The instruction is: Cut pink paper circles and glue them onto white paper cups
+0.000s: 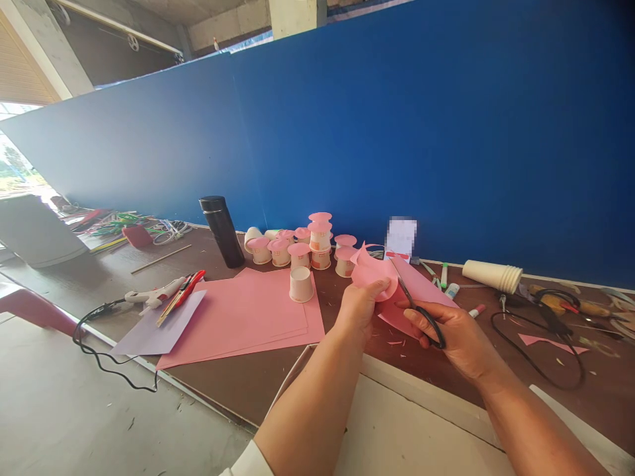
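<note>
The left arm (317,390) wears a white sleeve (251,462).

The flask (223,233) stood on the surface (218,390), left of the cup cluster (320,240); sheets (253,307) lay before both; held paper (376,271) and scissors (407,294) were right of these, stacked cups (489,274) farther right, the partition (421,125) behind.

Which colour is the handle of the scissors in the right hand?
Black. The scissors handle shows best in the head view.
</note>
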`<state>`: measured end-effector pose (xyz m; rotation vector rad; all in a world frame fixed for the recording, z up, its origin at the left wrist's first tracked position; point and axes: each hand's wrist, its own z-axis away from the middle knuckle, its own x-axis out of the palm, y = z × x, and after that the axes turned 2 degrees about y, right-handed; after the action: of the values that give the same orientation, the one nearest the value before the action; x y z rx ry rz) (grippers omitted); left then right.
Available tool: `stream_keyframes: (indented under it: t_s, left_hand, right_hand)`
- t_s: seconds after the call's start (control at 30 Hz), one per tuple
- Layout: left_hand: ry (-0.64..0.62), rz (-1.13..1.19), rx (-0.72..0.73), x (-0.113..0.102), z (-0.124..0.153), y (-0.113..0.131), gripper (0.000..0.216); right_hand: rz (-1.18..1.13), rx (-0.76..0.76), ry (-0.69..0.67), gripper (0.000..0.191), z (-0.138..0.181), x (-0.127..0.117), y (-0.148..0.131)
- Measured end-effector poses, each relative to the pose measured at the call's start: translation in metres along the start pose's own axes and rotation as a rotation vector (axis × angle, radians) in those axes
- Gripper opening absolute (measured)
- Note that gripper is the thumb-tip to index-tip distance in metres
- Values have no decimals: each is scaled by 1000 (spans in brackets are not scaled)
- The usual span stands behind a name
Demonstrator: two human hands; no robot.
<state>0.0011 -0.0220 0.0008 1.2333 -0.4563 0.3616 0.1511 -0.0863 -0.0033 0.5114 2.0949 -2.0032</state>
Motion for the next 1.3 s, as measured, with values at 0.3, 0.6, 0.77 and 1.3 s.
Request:
stream_keyframes:
  t_s: [0.3,0.6,0.77,1.3]
  left_hand:
    - [-1,1,-1,1,1,1,29]
    - [11,-7,-1,0,0,-1,32]
    - [14,-16,-3,-2,-4,-3,37]
    - [-2,-53,13,-2,0,1,34]
  right_hand:
    - [34,8,13,58,0,1,-2]
    - [7,31,-1,57,1,0,0]
    - [21,25,7,57,1,0,-2]
    - [-15,18,8,60,-1,0,2]
